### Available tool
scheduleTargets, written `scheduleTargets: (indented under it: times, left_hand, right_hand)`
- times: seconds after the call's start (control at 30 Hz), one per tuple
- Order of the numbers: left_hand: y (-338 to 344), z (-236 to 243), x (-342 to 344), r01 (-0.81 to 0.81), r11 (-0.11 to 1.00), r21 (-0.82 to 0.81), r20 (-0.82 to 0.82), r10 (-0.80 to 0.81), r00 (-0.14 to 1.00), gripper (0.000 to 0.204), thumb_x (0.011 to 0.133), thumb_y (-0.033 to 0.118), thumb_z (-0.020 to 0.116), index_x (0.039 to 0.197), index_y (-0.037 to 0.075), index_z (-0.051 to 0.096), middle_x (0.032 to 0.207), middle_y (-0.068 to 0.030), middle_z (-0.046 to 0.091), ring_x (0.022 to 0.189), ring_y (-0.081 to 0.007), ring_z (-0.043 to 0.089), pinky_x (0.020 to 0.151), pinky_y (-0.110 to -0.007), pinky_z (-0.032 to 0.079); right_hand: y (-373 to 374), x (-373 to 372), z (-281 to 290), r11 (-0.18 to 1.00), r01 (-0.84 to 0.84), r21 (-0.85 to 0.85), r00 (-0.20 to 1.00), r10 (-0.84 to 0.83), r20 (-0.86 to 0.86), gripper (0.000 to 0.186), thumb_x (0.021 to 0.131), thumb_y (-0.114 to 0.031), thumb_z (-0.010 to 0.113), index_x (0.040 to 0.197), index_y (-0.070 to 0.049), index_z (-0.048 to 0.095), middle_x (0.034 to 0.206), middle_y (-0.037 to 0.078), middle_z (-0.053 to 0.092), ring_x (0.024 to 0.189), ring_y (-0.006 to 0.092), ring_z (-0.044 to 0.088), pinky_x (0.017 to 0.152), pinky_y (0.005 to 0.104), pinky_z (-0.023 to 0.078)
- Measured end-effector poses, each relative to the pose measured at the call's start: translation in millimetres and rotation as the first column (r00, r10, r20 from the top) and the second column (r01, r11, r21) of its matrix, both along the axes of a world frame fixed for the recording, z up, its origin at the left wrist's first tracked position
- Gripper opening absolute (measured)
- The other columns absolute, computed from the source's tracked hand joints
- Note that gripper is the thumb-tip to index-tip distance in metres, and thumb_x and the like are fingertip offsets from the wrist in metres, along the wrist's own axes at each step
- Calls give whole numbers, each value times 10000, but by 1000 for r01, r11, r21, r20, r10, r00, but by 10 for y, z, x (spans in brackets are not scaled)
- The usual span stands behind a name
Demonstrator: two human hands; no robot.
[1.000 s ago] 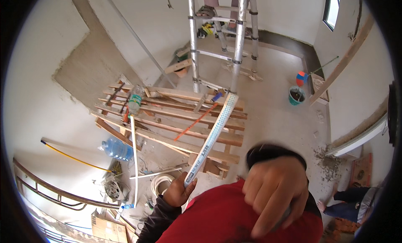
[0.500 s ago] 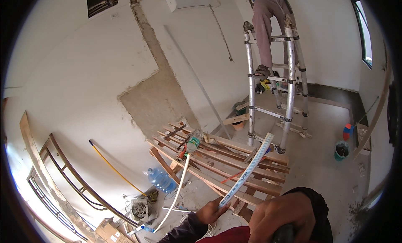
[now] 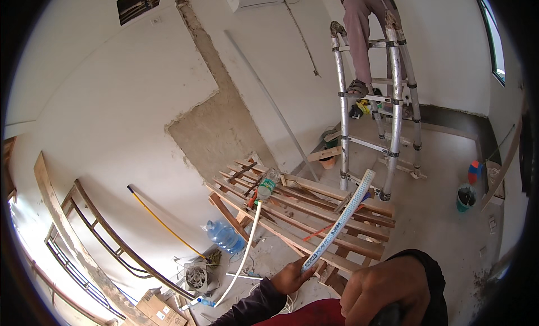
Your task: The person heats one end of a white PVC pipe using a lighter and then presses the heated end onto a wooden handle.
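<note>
My left hand [image 3: 291, 276] is closed around the lower end of a long white tube [image 3: 342, 220] with blue markings, which slants up and to the right. Close to the camera, my right hand [image 3: 387, 289] is curled around a dark rounded piece [image 3: 388, 313], perhaps a handle; its remainder is out of sight below. Beyond the tube lies a slatted wooden platform [image 3: 314, 253] with a plastic bottle [image 3: 266, 188] on its far left part. From near that bottle a thin white pipe [image 3: 245, 254] curves down to the floor.
A person [image 3: 359, 23] stands on an aluminium ladder [image 3: 396, 118] at the back right. Along the left wall lean a plank [image 3: 78, 236] and metal frames [image 3: 115, 242]. On the floor are a blue water jug [image 3: 225, 237], a fan [image 3: 195, 276], a cardboard box [image 3: 160, 310] and a bucket [image 3: 465, 198].
The whole view has shifted slightly, so the room sits a little further right in the picture. Both hands keep their hold, and the tube's slant is nearly unchanged.
</note>
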State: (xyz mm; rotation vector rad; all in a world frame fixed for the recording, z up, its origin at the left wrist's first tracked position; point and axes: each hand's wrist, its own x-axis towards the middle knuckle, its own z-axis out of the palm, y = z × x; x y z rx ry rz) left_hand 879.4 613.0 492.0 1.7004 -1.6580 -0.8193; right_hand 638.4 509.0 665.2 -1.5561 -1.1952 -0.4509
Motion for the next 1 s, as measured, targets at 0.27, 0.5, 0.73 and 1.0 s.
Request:
scheduleTargets:
  times: [0.27,0.5,0.73,1.0]
  left_hand:
    - [-40,-4,-22,28,1000,5,-1,-28,1000,425,998,311,522,1210,-57,509,868,-194,641,810,-277,640,749,-370,502]
    - [-62,-104,8,25,994,-108,-19,-27,999,430,990,362,528,1125,-46,555,767,-153,609,700,-241,602,673,-368,486]
    - [-61,-72,12,36,995,-98,-16,-38,999,451,992,369,522,1147,-53,548,793,-168,628,729,-260,624,695,-375,495]
    - [-88,-48,29,46,999,-12,-6,-46,999,439,998,321,517,1219,-58,510,903,-221,653,861,-311,657,777,-384,503]
  right_hand:
    - [-40,-11,-35,999,41,-10,995,-42,-87,605,798,-331,759,1165,78,509,579,42,599,474,154,598,432,294,415]
    - [6,0,-32,985,81,154,993,-67,-98,534,776,-325,782,1084,50,561,582,62,608,475,174,612,418,300,422]
    - [-42,37,-46,994,43,105,995,-33,-98,474,786,-307,772,1045,46,590,562,63,598,466,191,609,413,308,423]
    - [-3,122,-151,983,18,182,996,-33,78,503,793,-288,771,1094,65,576,607,69,610,477,191,609,414,299,423]
